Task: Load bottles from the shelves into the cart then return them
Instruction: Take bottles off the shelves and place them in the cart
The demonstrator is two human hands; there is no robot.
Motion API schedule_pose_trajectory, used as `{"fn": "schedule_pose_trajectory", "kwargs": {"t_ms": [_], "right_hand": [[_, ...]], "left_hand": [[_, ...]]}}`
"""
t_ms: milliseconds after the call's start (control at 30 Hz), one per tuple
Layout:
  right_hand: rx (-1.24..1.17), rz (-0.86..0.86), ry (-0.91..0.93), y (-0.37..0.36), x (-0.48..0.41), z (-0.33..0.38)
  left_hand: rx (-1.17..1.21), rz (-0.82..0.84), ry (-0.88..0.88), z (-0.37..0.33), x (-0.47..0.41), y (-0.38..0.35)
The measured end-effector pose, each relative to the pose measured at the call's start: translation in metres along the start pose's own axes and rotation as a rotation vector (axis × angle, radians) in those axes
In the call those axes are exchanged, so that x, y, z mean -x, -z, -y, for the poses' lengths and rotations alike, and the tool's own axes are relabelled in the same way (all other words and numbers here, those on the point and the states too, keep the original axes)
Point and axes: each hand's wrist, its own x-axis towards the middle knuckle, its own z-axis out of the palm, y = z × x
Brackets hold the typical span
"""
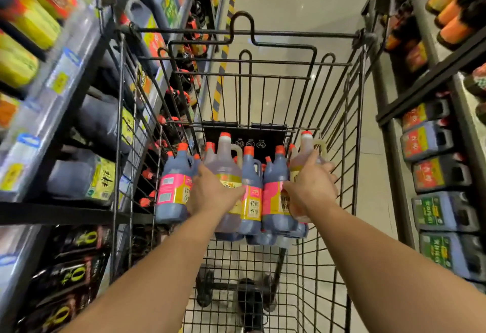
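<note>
On the left we see a shelf (52, 213) carrying dark jugs (79, 174) with yellow-green labels, lying on their sides. Beside it stands the cart (349, 148), and all its bottles are clustered at the far end of the basket, upright with long axes vertical and orange caps pointing up. Nearest the cart's left wall is a dark bottle (173, 188) with a pink and yellow label. Next, the left hand (210, 193) has its fingers wrapped on a pale bottle (226, 164), whose handle faces right. Two more dark bottles (251, 174) stand between the hands, touching each other. The right hand (313, 185) has its fingers clamped around a second pale bottle (306, 153), upright near the right wall, handle turned toward that wall. We cannot tell whether either pale bottle rests on the cart floor. On the right, shelves hold grey jugs (441, 174) with red or green labels.
</note>
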Motion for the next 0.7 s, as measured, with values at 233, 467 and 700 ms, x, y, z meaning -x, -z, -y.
{"fn": "schedule_pose_trajectory", "kwargs": {"t_ms": [233, 467, 700], "right_hand": [[-0.036, -0.106, 0.288, 0.006, 0.043, 0.006], [-0.193, -0.114, 0.435, 0.02, 0.121, 0.02], [-0.298, -0.164, 0.692, 0.029, 0.222, 0.04]], "left_hand": [[0.212, -0.08, -0.084, 0.035, 0.059, 0.032], [0.33, -0.26, -0.124, 0.069, 0.13, 0.079], [0.502, -0.41, -0.17, 0.111, 0.206, 0.138]]}}
